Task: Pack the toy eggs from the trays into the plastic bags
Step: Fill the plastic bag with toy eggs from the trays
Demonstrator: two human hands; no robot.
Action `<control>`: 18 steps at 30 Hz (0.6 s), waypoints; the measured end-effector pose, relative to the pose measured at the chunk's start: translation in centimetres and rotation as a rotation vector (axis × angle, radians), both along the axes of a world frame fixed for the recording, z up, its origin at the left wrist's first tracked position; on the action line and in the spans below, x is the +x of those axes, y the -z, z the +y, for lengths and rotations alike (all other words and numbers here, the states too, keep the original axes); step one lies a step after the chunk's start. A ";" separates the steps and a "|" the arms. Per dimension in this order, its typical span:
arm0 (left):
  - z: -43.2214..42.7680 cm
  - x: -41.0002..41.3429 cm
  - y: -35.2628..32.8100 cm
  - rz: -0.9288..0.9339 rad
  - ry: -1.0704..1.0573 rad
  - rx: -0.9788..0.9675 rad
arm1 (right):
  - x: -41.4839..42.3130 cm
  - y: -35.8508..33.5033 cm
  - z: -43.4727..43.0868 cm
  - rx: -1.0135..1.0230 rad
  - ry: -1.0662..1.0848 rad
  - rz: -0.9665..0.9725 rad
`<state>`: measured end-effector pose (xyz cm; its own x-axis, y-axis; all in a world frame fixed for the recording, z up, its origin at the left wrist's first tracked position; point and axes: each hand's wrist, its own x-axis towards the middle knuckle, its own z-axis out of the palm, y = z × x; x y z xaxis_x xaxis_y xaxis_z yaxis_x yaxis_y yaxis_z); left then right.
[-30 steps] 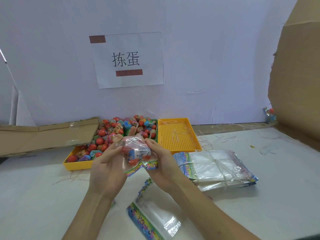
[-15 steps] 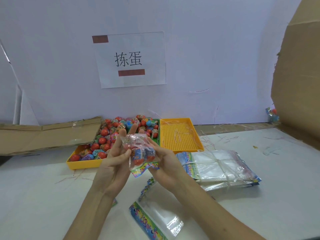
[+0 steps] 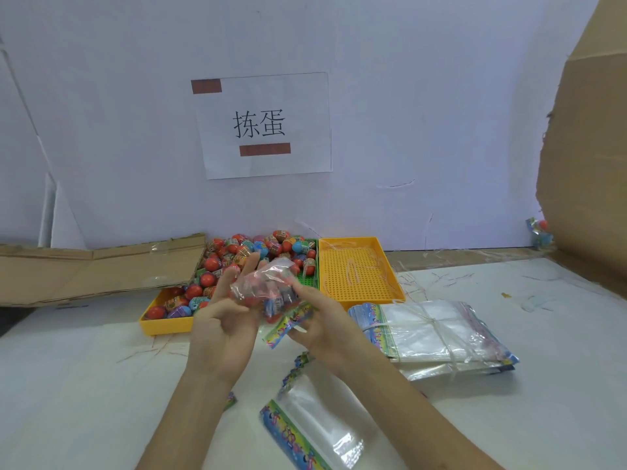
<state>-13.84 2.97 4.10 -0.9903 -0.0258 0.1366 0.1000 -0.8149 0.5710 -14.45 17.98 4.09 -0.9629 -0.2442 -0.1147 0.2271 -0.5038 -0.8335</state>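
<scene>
A clear plastic bag (image 3: 269, 291) with several toy eggs inside is held up in front of the trays. My right hand (image 3: 322, 320) grips its printed end from below. My left hand (image 3: 225, 320) has its palm turned up and fingers mostly straight, touching the bag's left side. Behind the hands, a yellow tray (image 3: 159, 325) and a green tray (image 3: 310, 279) hold a heap of toy eggs (image 3: 234, 254), mostly red and blue.
An empty yellow perforated tray (image 3: 356, 269) sits right of the eggs. A tied bundle of empty bags (image 3: 431, 330) lies at the right, loose empty bags (image 3: 312, 422) near the front. Flat cardboard (image 3: 95, 269) lies left, a cardboard wall (image 3: 590, 137) at right.
My left hand has let go of the bag and spread its fingers. The bag has tilted toward my right hand, which keeps its grip.
</scene>
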 end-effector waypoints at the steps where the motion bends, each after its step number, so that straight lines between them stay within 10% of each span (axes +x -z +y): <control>1: -0.2 0.0 0.1 0.052 0.042 0.051 | -0.1 -0.1 0.1 0.043 0.044 0.047; 8: 0.4 0.0 -0.6 0.055 -0.215 -0.645 | -0.2 -1.0 1.3 0.300 0.201 0.421; 18: 0.6 0.1 -0.3 0.148 -0.231 -0.614 | -0.4 -0.9 1.8 0.277 0.223 0.472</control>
